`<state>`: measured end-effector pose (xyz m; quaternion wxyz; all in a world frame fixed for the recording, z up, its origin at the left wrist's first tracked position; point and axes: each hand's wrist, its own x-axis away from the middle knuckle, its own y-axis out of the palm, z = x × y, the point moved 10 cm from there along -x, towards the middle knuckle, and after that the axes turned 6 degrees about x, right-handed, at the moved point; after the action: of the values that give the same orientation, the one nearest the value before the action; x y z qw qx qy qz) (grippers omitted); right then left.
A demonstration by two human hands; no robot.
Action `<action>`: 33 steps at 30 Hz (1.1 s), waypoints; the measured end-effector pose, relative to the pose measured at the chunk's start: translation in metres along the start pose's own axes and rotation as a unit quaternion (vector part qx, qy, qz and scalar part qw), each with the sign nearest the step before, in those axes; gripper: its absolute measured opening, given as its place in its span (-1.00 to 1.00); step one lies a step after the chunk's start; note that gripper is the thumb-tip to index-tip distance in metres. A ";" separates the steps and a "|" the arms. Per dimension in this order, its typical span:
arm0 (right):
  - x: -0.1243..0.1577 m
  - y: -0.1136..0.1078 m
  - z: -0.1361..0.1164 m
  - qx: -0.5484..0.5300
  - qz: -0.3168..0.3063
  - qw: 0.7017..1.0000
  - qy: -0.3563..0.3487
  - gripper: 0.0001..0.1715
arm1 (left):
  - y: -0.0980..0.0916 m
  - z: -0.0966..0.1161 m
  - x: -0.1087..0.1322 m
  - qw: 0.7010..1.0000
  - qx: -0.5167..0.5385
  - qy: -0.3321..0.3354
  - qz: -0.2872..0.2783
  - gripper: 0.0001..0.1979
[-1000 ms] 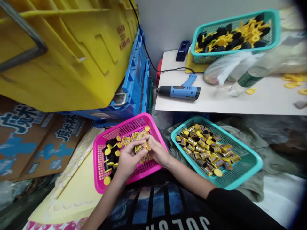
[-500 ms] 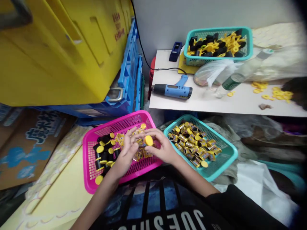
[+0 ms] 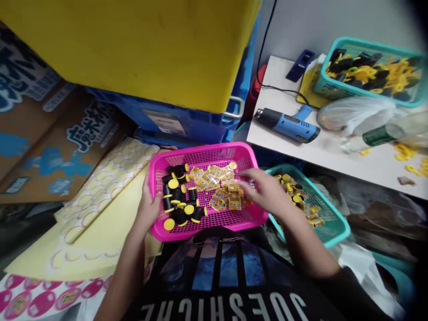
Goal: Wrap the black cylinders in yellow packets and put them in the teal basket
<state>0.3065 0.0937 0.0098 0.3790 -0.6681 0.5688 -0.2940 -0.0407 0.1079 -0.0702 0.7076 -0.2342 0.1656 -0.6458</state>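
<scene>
My left hand (image 3: 148,206) grips the left rim of a pink plastic basket (image 3: 203,152), its thumb on the inner side. Several small black cylinders with yellow caps (image 3: 179,195) lie in the basket's left half. Flat yellow printed plastic sleeves (image 3: 209,177) are scattered through its middle and right. My right hand (image 3: 265,189) reaches over the right rim, fingers stretched apart near the sleeves and slightly blurred; I see nothing held in it. One round yellow-rimmed piece (image 3: 232,165) sits near the basket's back right corner.
At right, a teal basket (image 3: 334,238) holds sleeved cylinders, partly behind my right forearm. A white table (image 3: 284,147) bears a blue heat gun (image 3: 289,125), a plastic bottle (image 3: 377,136) and another teal basket (image 3: 371,91). Yellow and blue crates (image 3: 160,53) stand behind; cardboard boxes (image 3: 60,147) are left.
My hands were together over the pink basket around a yellow-capped piece. They have parted: the left to the left rim, the right to the right side. The view has turned left.
</scene>
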 end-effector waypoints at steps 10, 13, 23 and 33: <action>-0.080 0.140 -0.008 -0.010 -0.081 0.996 -0.017 -0.88 | 0.000 -0.004 0.008 0.995 0.091 -0.010 0.027 -0.40; -0.073 0.121 -0.007 -0.021 -0.076 0.997 -0.008 -0.87 | -0.023 0.024 0.018 0.990 0.046 0.040 0.125 -0.56; -0.024 0.051 -0.082 -0.101 0.118 0.979 -0.132 -0.79 | 0.084 0.073 0.026 0.888 0.432 -0.112 -0.115 -0.58; -0.035 0.085 -0.040 -0.327 -0.029 0.939 0.099 -0.59 | 0.094 0.079 0.028 0.889 0.420 -0.128 -0.132 -0.56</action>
<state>0.2218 0.1155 -0.0389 0.0726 -0.7388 0.6487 -0.1677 0.0837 0.0944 -0.0542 0.6634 -0.0151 -0.2459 -0.7065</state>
